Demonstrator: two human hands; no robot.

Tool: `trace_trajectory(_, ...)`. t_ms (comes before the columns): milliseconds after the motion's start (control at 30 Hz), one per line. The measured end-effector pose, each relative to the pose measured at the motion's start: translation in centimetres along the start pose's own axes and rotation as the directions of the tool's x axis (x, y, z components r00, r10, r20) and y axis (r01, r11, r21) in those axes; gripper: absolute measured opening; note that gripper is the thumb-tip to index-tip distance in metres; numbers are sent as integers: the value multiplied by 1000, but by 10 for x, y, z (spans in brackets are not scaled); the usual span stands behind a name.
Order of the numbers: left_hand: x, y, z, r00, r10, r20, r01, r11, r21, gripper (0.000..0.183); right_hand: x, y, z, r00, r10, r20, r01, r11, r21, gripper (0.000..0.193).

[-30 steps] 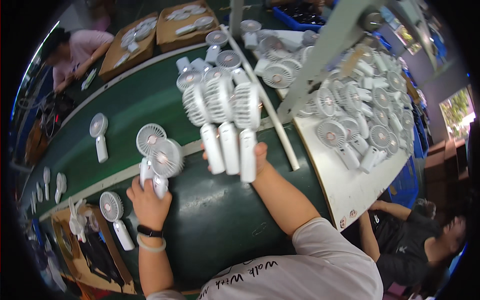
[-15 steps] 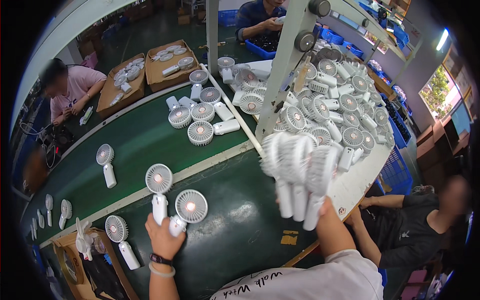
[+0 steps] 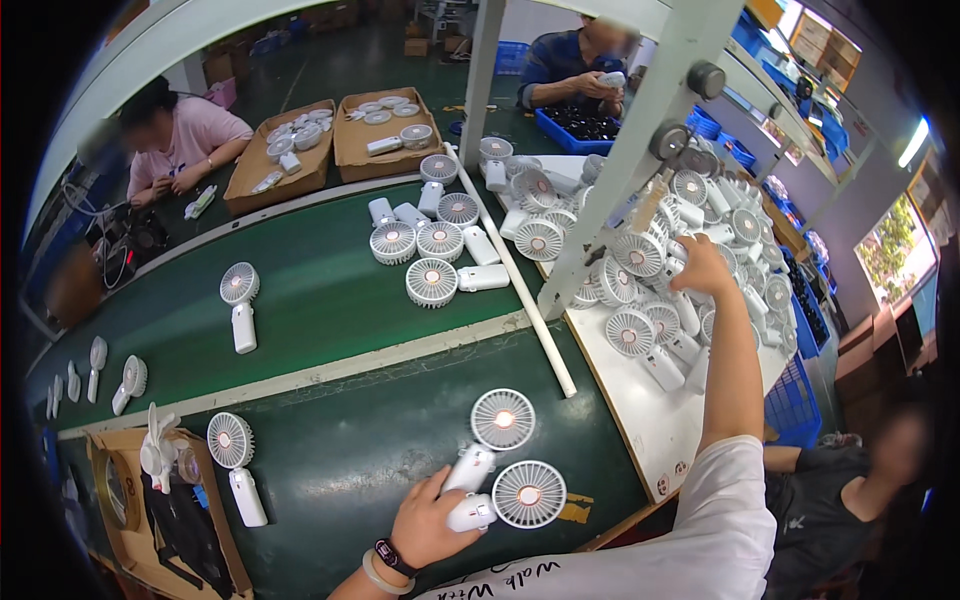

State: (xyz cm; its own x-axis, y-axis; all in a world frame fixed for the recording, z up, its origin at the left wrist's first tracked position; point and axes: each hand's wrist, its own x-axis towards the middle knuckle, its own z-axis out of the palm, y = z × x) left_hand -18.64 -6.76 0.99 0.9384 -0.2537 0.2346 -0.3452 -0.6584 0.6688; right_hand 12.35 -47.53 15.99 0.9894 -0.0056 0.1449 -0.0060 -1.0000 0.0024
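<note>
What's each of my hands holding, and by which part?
Left hand: two white fans, by their handles. Right hand: at the fan pile; I can't tell whether it grips one.

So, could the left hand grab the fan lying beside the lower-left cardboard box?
Probably not without letting go first: the left hand seems to hold two fans by their handles, though nothing appears to block its way to the single fan.
</note>
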Motion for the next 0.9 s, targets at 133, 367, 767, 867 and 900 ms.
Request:
trace_trajectory(133,10,6,-5,979,-185,89,204,926,-317,45,40,25,18,994,-63,84,65,998,-15,84)
trace_trajectory(367,-1,-38,-7,864,-442,240,434,415,-799,37,41,6,13,997,15,76,-5,991,-135,93)
trace_trajectory(767,33,-69,-34,875,-440,201,113,-217,-969,47,-18,-26,10,842,-144,-520,69,985,-161,58)
trace_trajectory(867,39,-79,-27,921,-365,134,36,-265,-964,48,-76,-78,-2,801,-266,-536,319,948,6,48)
trace_trajectory(900,41,-82,-26,936,-337,106,15,-261,-965,48,-96,-93,1,790,-306,-532,398,915,64,47)
